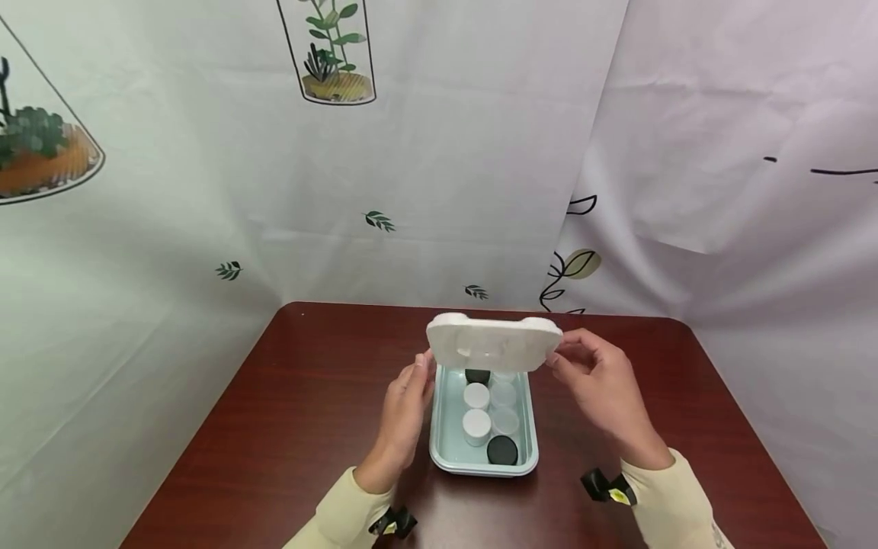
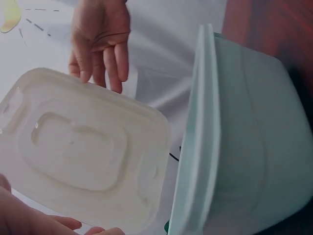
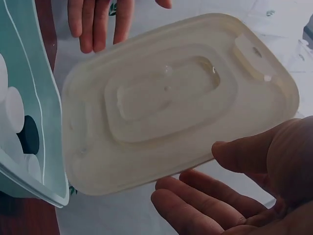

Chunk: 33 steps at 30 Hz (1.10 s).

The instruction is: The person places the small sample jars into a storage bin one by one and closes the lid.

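A white plastic lid stands tilted up over the far end of a pale blue-green box. My right hand pinches the lid's right edge between thumb and fingers; in the right wrist view the thumb lies over that edge. On the other side my left hand has its fingers extended, fingertips right at the lid's left edge and beside the box. Inside the box stand two rows of small round containers, among them a white one, a translucent one and a black-topped one. The lid hides the far ones.
The box sits on a dark red-brown table with rounded far corners. Behind and beside the table hangs a whitish cloth printed with plants and leaves. Small black devices are strapped at both wrists, over pale yellow sleeves.
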Available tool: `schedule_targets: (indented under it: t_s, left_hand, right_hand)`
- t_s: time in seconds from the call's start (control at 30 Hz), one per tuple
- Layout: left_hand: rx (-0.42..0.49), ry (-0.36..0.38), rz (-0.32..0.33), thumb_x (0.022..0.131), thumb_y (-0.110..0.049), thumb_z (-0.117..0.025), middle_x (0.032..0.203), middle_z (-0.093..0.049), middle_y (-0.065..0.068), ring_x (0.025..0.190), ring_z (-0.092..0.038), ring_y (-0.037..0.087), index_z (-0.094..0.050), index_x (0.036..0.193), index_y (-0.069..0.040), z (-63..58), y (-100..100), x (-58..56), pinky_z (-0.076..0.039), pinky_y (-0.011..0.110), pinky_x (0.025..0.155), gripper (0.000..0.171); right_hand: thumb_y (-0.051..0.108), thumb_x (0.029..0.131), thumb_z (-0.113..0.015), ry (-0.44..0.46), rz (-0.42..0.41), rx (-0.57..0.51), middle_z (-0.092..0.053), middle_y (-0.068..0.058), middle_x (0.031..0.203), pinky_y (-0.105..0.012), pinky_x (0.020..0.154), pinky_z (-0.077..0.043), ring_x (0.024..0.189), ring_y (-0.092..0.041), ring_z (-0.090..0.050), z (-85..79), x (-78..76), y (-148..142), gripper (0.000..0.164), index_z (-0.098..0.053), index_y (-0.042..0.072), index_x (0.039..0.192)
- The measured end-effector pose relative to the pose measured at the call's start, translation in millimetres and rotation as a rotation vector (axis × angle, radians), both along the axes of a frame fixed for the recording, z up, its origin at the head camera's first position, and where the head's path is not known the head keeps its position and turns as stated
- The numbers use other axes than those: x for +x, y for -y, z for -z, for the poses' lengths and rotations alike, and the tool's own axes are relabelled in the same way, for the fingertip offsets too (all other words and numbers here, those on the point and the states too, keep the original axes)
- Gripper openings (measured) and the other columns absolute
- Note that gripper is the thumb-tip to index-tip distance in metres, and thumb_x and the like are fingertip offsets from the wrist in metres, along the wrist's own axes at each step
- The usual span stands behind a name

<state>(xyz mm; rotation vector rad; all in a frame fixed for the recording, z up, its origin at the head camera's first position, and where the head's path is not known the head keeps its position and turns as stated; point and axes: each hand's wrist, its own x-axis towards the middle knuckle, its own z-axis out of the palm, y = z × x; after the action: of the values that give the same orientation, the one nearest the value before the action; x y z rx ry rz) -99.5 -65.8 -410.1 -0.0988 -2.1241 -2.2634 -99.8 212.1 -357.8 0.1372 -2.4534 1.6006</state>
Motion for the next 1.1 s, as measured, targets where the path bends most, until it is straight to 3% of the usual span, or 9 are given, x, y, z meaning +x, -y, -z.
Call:
schedule_targets:
  t_s: [0.23,0.33,0.47,0.57,0.7,0.83,0.9,0.97,1.1]
  left_hand:
    - [0.08,0.041,0.064,0.115,-0.049,-0.034,0.169,-0.036,0.022,0.159,-0.031,0.038,-0.039,0.16,0.004,-5.7,2.2,1.0,-0.025,0.056,0.129,0.07]
    - [0.085,0.02,0.084,0.115,-0.047,-0.034,0.171,-0.033,0.019,0.161,-0.027,0.035,-0.036,0.162,0.002,-4.9,2.9,1.2,-0.02,0.057,0.131,0.068]
    - [0.085,-0.026,0.114,0.115,-0.039,-0.034,0.173,-0.029,0.018,0.163,-0.02,0.034,-0.029,0.165,0.001,-1.6,6.0,1.1,-0.013,0.056,0.132,0.064]
    - [0.048,-0.035,0.126,0.114,-0.034,-0.036,0.175,-0.027,0.012,0.165,-0.016,0.031,-0.029,0.166,-0.002,2.4,8.9,1.6,-0.009,0.056,0.133,0.061]
    - [-0.047,-0.039,0.124,0.114,-0.032,-0.034,0.176,-0.025,0.006,0.165,-0.014,0.028,-0.029,0.167,-0.007,10.4,9.9,2.5,-0.009,0.053,0.133,0.058]
    - [-0.149,-0.062,0.144,0.115,-0.026,-0.028,0.177,-0.019,0.008,0.166,-0.011,0.03,-0.024,0.168,-0.007,20.7,9.8,3.3,-0.012,0.029,0.13,0.056]
    - [-0.189,-0.073,0.153,0.114,-0.021,-0.027,0.178,-0.017,0.01,0.166,-0.009,0.032,-0.023,0.168,-0.006,25.3,10.6,3.5,-0.011,0.024,0.128,0.056]
    - [-0.228,-0.076,0.157,0.113,-0.016,-0.027,0.177,-0.017,0.01,0.166,-0.008,0.034,-0.023,0.167,-0.005,29.8,11.8,2.9,-0.01,0.029,0.13,0.056]
    - [-0.297,-0.067,0.154,0.111,-0.01,-0.028,0.176,-0.019,0.01,0.165,-0.006,0.035,-0.025,0.166,-0.004,37.1,14.2,0.8,-0.005,0.055,0.132,0.056]
  right_hand:
    - [0.003,0.098,-0.073,-0.052,0.004,0.013,-0.078,-0.014,0.114,-0.017,0.079,-0.059,0.092,-0.001,-0.074,10.4,10.1,3.9,0.016,-0.073,0.008,0.113]
    - [0.003,0.099,-0.072,-0.055,-0.034,-0.019,-0.077,-0.014,0.122,-0.017,0.082,-0.059,0.101,0.002,-0.072,16.7,12.9,5.3,0.017,-0.072,0.006,0.116]
    - [0.01,0.108,-0.06,0.003,-0.078,-0.072,-0.075,-0.014,0.127,-0.016,0.087,-0.055,0.108,0.001,-0.069,22.5,16.5,7.2,0.023,-0.067,0.006,0.129]
    - [0.022,0.114,-0.049,0.087,-0.103,-0.123,-0.068,-0.015,0.141,-0.012,0.095,-0.049,0.125,-0.009,-0.065,24.2,19.7,8.9,0.036,-0.06,0.007,0.145]
    - [0.036,0.115,-0.043,0.158,-0.121,-0.124,-0.05,-0.012,0.162,-0.003,0.102,-0.039,0.15,-0.022,-0.046,29.7,23.7,12.0,0.052,-0.047,0.008,0.158]
    - [0.039,0.116,-0.039,0.176,-0.131,-0.066,-0.038,-0.009,0.171,0.001,0.105,-0.027,0.16,-0.028,-0.03,40.8,28.7,15.8,0.057,-0.037,0.009,0.164]
    - [0.038,0.116,-0.038,0.181,-0.141,-0.046,-0.032,-0.008,0.173,0.003,0.105,-0.021,0.161,-0.029,-0.024,47.8,31.4,18.0,0.058,-0.032,0.009,0.166]
    - [0.038,0.116,-0.038,0.191,-0.154,-0.032,-0.027,-0.008,0.175,0.004,0.105,-0.017,0.162,-0.03,-0.019,55.6,33.6,20.5,0.06,-0.028,0.009,0.168]
    - [0.039,0.116,-0.039,0.213,-0.179,-0.01,-0.017,-0.005,0.177,0.006,0.105,-0.011,0.163,-0.029,-0.012,70.5,37.3,25.1,0.064,-0.019,0.012,0.17]
